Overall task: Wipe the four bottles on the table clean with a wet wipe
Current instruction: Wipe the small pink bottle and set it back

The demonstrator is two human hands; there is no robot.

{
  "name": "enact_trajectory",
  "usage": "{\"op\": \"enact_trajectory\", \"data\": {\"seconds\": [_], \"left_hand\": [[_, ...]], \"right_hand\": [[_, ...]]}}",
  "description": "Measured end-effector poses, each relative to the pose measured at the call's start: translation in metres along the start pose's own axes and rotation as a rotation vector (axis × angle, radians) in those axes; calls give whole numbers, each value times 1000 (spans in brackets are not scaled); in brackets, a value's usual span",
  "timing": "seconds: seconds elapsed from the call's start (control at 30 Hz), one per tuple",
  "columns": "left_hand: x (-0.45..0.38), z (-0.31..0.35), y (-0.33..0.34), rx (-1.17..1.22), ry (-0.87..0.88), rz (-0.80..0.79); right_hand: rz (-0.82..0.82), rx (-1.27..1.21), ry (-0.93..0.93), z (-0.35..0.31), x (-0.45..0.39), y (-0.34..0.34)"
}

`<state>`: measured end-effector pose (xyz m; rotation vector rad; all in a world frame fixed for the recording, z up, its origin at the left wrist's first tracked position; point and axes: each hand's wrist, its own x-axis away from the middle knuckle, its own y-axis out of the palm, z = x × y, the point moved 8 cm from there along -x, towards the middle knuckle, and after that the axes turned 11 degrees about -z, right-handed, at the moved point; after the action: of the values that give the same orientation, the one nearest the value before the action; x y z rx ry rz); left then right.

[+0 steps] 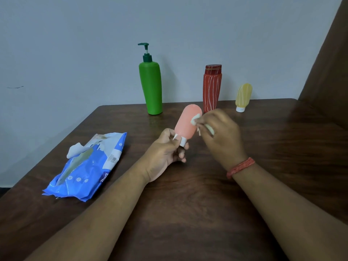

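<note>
My left hand (165, 149) grips a small pink bottle (186, 122) by its white cap, holding it above the table with the cap end down. My right hand (220, 132) pinches a crumpled white wet wipe (196, 117) against the bottle's right side. At the back of the table stand a tall green pump bottle (151, 87), a red bottle with white streaks (211, 89) and a small yellow bottle with white streaks (243, 97) resting on its white cap.
A blue pack of wet wipes (88, 170) lies on the left of the dark wooden table (188, 204), with one wipe sticking out of its opening. A pale wall runs behind. A brown panel stands at the far right.
</note>
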<state>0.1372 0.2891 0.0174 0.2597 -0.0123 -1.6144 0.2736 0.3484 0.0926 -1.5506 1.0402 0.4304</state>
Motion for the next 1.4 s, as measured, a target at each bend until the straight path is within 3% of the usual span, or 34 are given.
{"op": "enact_trajectory", "data": {"seconds": [0.07, 0.17, 0.3, 0.37, 0.47, 0.67, 0.97, 1.2, 1.4], "left_hand": [[-1, -2, 3, -108, -26, -30], [-2, -2, 4, -339, -58, -49], [-2, 2, -1, -674, -95, -20], [-1, 2, -5, -736, -100, 5], [-2, 0, -9, -723, -95, 27], [-4, 1, -6, -664, -81, 32], [-3, -2, -8, -679, -125, 34], [0, 4, -7, -630, -99, 85], [2, 10, -1, -754, -65, 100]], "right_hand": [[84, -24, 85, 14, 0, -13], [84, -33, 148, 22, 2, -16], [66, 9, 88, 12, -1, -11], [-32, 83, -12, -4, -2, 0], [-204, 197, -162, -22, -1, 15], [-46, 174, 96, 26, -7, -10], [25, 21, 53, 8, -2, -10], [-294, 73, -185, -30, -1, 27], [-473, 31, -192, -38, 4, 40]]}}
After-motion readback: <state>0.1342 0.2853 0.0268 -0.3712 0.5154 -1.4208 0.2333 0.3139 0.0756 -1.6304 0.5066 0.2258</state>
